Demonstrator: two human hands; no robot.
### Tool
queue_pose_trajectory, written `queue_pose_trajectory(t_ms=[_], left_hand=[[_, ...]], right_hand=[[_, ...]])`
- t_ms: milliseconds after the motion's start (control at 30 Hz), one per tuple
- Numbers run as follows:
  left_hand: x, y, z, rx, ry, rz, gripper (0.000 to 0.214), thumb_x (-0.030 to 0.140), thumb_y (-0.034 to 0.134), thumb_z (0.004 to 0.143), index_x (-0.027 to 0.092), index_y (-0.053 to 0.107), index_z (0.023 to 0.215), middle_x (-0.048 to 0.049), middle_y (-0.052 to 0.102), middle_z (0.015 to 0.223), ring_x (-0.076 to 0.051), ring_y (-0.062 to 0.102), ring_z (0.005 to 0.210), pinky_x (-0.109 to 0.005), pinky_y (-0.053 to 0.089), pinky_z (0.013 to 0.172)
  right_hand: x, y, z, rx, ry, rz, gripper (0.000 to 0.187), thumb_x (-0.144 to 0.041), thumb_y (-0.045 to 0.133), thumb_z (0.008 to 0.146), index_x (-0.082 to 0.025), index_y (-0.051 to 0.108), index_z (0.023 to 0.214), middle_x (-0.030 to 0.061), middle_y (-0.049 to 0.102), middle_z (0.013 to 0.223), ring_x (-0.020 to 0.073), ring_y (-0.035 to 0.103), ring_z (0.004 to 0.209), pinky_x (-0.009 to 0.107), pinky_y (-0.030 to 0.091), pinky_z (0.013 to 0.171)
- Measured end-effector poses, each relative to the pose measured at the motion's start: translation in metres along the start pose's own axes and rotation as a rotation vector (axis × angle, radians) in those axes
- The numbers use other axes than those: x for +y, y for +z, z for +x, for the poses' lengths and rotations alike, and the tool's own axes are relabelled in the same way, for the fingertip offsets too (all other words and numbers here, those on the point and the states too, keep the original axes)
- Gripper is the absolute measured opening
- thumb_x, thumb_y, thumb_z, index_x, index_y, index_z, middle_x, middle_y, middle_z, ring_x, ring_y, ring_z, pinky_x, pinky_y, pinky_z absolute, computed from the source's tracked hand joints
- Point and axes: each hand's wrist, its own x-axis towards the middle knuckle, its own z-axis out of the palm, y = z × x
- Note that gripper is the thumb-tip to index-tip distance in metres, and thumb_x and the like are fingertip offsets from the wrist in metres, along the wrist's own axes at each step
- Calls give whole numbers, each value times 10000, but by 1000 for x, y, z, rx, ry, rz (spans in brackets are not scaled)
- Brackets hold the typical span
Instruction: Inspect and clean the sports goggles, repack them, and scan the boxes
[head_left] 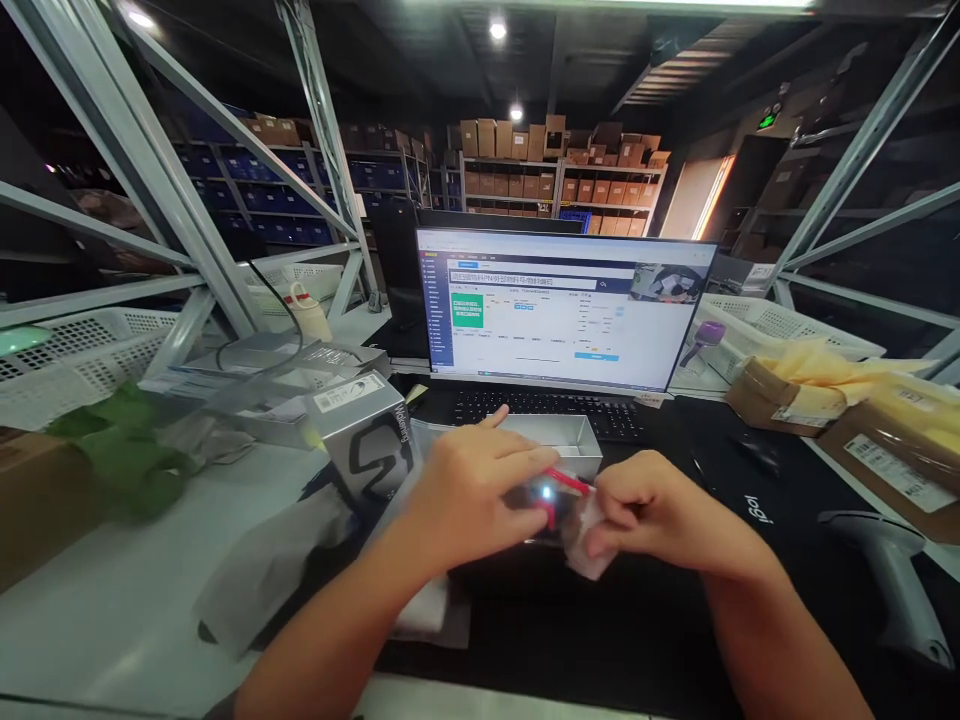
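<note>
My left hand (pixel 476 490) is closed around a small dark thing with red edges (pixel 550 505), blurred by motion. A bright spot of light shows on it, and its kind cannot be made out. In my right hand (pixel 641 505), the fingers pinch a crumpled whitish piece (pixel 589 545), perhaps tissue or thin plastic, right beside the dark thing. Just behind both hands stands an open silver-grey box (pixel 574 435). Clear plastic wrapping (pixel 450 625) lies below my left wrist on the black mat (pixel 540 640).
Left of my hands stands a grey printed carton (pixel 367 435). A monitor (pixel 540 320) and keyboard (pixel 622 418) are behind. To the right lie a mouse (pixel 754 453), a barcode scanner (pixel 885 580) and cardboard boxes (pixel 892 470). White baskets (pixel 97 345) line the sides.
</note>
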Motion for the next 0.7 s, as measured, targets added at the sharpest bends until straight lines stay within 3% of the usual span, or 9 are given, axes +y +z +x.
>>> queue_pose_trajectory(t_ms=[100, 333, 467, 600, 700], left_hand=[[-4, -4, 0, 1, -51, -89, 323, 137, 659, 702, 226, 714, 1008, 21, 778, 916, -144, 734, 782, -493, 458, 1138], [-3, 4, 1, -52, -131, -95, 280, 171, 654, 709, 213, 726, 976, 6, 773, 853, -169, 733, 760, -492, 504, 1092], [2, 11, 0, -10, -51, 17, 267, 156, 648, 714, 192, 706, 972, -7, 770, 855, -172, 726, 735, -508, 496, 1099], [3, 16, -2, -50, 39, 67, 303, 56, 570, 710, 168, 700, 960, -28, 768, 856, -179, 732, 767, -501, 496, 1099], [-3, 12, -1, -72, 3, -5, 327, 48, 582, 709, 197, 711, 970, -12, 776, 914, -165, 739, 812, -488, 485, 1110]], right_hand=[[4, -15, -6, -93, -10, 113, 582, -382, 762, 869, -191, 290, 588, -48, 456, 557, 64, 413, 511, 207, 281, 502], [11, -20, -5, -102, 40, 164, 609, -422, 789, 829, -196, 290, 561, -38, 468, 532, 74, 454, 493, 209, 279, 474], [2, 0, -1, 76, 157, 155, 629, -439, 793, 813, -195, 271, 560, -71, 351, 508, 55, 302, 485, 206, 227, 460], [-4, 31, 9, 279, 199, -23, 623, -442, 728, 864, -187, 251, 557, -65, 297, 518, 66, 247, 516, 221, 187, 473], [-2, 34, 14, 290, 204, 27, 618, -467, 718, 864, -186, 262, 556, -65, 311, 526, 68, 247, 527, 221, 190, 477]])
